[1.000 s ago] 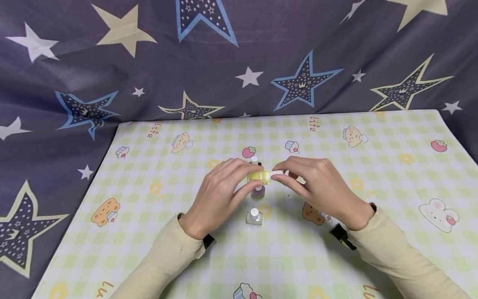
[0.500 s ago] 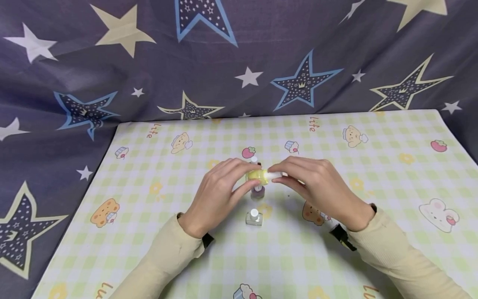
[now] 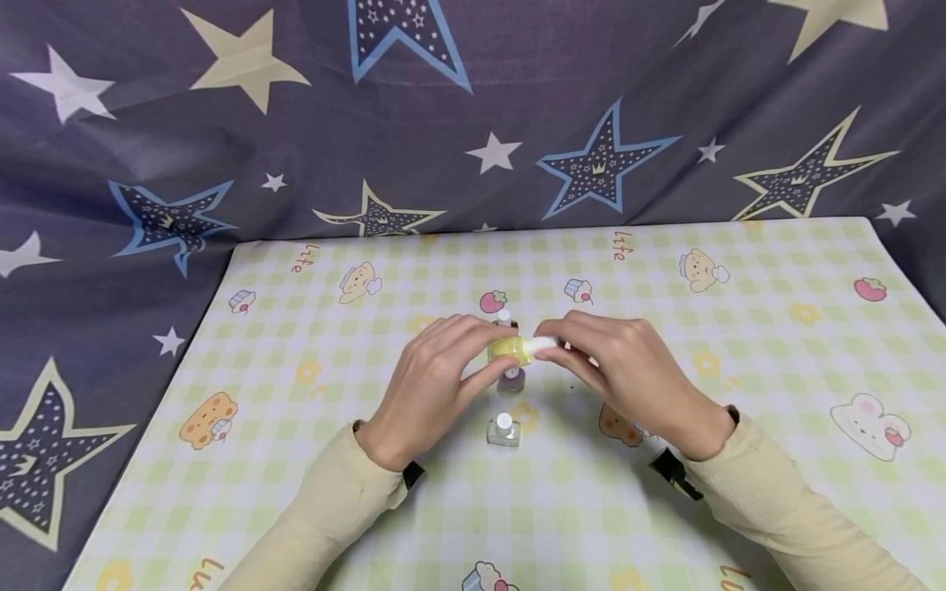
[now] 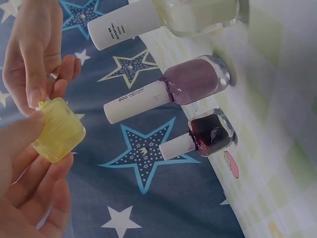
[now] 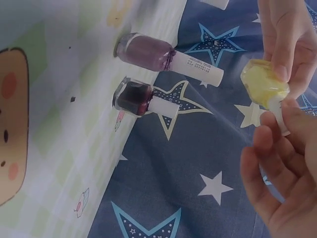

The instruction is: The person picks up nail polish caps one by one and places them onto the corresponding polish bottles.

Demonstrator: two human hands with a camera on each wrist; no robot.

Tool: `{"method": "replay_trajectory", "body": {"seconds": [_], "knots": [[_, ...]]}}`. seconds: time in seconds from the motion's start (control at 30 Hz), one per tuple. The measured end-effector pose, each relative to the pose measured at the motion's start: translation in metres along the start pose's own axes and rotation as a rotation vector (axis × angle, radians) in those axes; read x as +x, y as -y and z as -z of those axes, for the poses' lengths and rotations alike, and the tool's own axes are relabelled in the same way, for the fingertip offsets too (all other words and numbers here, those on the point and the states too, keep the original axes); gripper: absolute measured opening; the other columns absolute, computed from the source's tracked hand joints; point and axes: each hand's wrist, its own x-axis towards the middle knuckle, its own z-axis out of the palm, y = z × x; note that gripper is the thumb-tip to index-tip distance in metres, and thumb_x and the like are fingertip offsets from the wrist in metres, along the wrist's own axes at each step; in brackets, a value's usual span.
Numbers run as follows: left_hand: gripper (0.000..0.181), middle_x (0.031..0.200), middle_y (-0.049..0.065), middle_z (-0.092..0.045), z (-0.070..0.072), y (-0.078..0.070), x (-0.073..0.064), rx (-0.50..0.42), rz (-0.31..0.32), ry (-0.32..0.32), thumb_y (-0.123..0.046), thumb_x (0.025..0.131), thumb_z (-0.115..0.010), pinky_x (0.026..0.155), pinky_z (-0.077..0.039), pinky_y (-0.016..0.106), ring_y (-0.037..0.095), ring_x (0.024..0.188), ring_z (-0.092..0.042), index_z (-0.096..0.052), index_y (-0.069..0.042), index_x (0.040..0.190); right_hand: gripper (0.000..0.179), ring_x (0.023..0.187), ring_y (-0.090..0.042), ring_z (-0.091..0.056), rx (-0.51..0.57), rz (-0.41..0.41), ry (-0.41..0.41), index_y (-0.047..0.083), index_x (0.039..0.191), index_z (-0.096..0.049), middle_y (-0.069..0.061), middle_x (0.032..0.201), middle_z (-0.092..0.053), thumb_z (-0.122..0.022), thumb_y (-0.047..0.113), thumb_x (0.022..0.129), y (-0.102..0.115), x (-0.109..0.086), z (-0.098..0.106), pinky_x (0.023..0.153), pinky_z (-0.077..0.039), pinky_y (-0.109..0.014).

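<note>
A nail polish bottle with yellow polish (image 3: 508,350) is held on its side above the table. My left hand (image 3: 436,386) pinches its glass body between thumb and fingers. From the other side my right hand (image 3: 628,373) pinches the white cap (image 3: 542,345), which meets the bottle's neck. In the left wrist view the cap is hidden behind the right fingers and the bottle. Below and behind the held bottle stand a purple nail polish bottle (image 4: 195,82) and a dark red one (image 4: 213,133), both capped in white.
Nearer to me on the table stands a clear, pale nail polish bottle (image 3: 504,432) with a white cap. A checked tablecloth (image 3: 310,492) covers the table, and a dark star-patterned cloth (image 3: 517,74) hangs behind its far edge.
My right fingers have shifted their hold on the white cap. The yellow bottle and my left hand stay almost where they were; the standing bottles have not moved.
</note>
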Motion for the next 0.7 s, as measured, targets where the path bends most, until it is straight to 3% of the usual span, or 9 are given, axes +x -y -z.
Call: {"method": "replay_trajectory", "body": {"seconds": [0.47, 0.7], "knots": [[0.030, 0.105, 0.000, -0.071, 0.004, -0.001, 0.006, 0.020, 0.004, 0.020, -0.026, 0.092, -0.072, 0.091, -0.051, 0.031, 0.014, 0.096, -0.064, -0.071, -0.010, 0.117, 0.014, 0.065, -0.001, -0.052, -0.028, 0.009, -0.009, 0.012, 0.107, -0.067, 0.007, 0.085, -0.063, -0.065, 0.023, 0.097, 0.002, 0.005, 0.003, 0.057, -0.047, -0.022], [0.027, 0.108, 0.002, -0.068, 0.006, 0.001, 0.012, 0.015, -0.012, 0.001, -0.026, 0.090, -0.075, 0.092, -0.051, 0.030, 0.016, 0.103, -0.063, -0.074, -0.009, 0.111, 0.018, 0.069, -0.005, -0.057, -0.039, 0.032, -0.025, 0.009, 0.109, -0.067, 0.004, 0.086, -0.064, -0.065, 0.022, 0.097, 0.002, 0.011, 0.005, 0.058, -0.050, -0.024]]}}
